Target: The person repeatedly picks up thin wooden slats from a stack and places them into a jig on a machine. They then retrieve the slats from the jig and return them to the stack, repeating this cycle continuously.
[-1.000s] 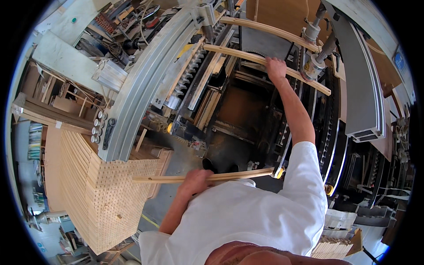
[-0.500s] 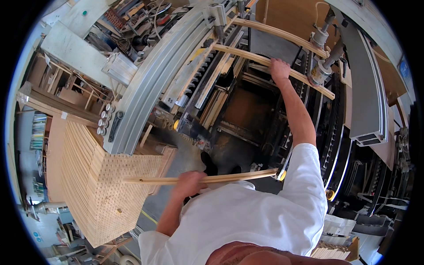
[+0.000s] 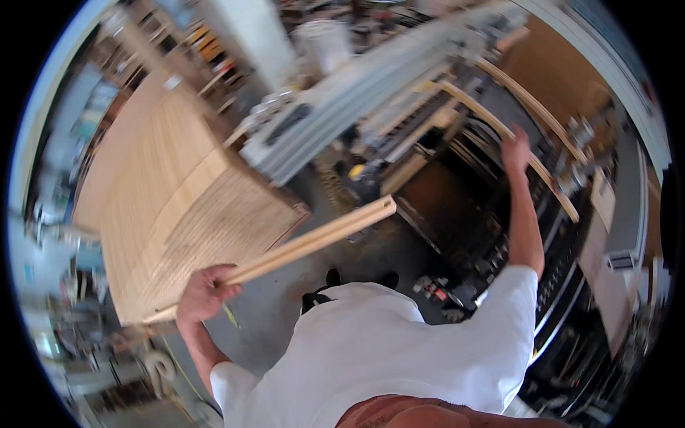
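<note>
A long grooved wooden strip [image 3: 314, 242] slants across the front of my body, its far end raised. Its lower end is in my left hand [image 3: 203, 294], with the thumb and fingers closed round it, beside a big stack of strips [image 3: 160, 246]. My right hand [image 3: 516, 151] reaches far forward and grips another wooden strip [image 3: 477, 108] that lies across the machine [image 3: 421, 153]. The fingertips on its far side are partly hidden. Beyond it, a further strip [image 3: 535, 103] spans the machine roughly parallel.
A grey metal beam [image 3: 364, 96] runs along the machine's left side. Dark rails and a board [image 3: 605, 250] stand on the right. Behind the stack are blurred shelves and timber. Grey floor [image 3: 285, 285] lies between the stack and the machine.
My view has swung left. My left hand has moved out to the left with its strip, which now tilts up to the right. My right hand remains on the strip across the machine.
</note>
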{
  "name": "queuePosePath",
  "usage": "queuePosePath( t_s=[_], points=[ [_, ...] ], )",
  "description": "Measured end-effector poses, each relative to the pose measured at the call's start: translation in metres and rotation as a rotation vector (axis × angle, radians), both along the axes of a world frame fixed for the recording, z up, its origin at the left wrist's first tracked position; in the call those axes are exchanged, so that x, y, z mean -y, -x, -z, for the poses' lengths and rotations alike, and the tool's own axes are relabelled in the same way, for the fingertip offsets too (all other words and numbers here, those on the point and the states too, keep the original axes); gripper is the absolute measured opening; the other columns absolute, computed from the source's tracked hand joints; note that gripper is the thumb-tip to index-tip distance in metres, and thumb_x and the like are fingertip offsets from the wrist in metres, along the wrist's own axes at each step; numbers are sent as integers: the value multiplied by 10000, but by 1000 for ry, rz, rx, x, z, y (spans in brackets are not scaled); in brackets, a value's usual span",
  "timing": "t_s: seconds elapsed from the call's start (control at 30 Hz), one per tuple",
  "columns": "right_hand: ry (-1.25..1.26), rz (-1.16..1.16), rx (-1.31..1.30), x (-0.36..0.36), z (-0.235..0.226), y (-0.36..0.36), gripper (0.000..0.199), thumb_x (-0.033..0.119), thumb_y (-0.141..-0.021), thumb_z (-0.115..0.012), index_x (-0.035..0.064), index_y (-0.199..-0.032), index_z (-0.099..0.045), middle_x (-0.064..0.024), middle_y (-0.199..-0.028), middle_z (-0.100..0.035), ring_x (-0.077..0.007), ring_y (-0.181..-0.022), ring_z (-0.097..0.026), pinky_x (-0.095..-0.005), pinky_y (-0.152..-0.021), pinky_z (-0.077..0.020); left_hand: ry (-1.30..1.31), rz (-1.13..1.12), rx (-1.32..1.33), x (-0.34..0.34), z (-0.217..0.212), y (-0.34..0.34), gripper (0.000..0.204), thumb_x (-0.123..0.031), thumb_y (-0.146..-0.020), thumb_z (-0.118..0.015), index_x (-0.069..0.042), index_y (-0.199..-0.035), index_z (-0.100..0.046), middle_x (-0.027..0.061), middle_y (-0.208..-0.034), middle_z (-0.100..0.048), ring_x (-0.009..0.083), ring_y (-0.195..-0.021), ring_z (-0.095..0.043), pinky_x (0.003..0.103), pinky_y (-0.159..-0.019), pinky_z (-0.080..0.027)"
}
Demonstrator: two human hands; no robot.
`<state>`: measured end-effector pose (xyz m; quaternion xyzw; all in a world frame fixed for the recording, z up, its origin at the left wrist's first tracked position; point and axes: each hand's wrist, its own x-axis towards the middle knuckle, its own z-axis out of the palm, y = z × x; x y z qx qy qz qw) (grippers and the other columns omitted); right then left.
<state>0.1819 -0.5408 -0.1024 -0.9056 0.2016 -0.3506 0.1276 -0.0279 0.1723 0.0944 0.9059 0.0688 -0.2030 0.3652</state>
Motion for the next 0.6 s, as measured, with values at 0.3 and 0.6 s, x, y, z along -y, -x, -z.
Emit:
queuePosePath(
  t_s=[0.3, 0.6],
  points=[
    [-501, -548, 192, -252, -31, 73, 242, 80, -946, -613, -41, -1155, -635, -135, -1069, -665, -209, -933, -629, -319, -841, -510, 198, -187, 422, -228, -49, 14, 381, -333, -879, -726, 14, -1025, -670, 11, -754, -619, 103, -678, -574, 272, -632, -474],
    [-827, -732, -116, -518, 75, 148, 168, 38, -893, -661, -22, -1050, -670, -81, -951, -679, -140, -820, -619, -277, -738, -510, -315, -547, 532, -398, 3, -192, 532, -428, -763, -699, 88, -893, -697, 191, -810, -696, 266, -730, -684, 372, -707, -525]
  ],
)
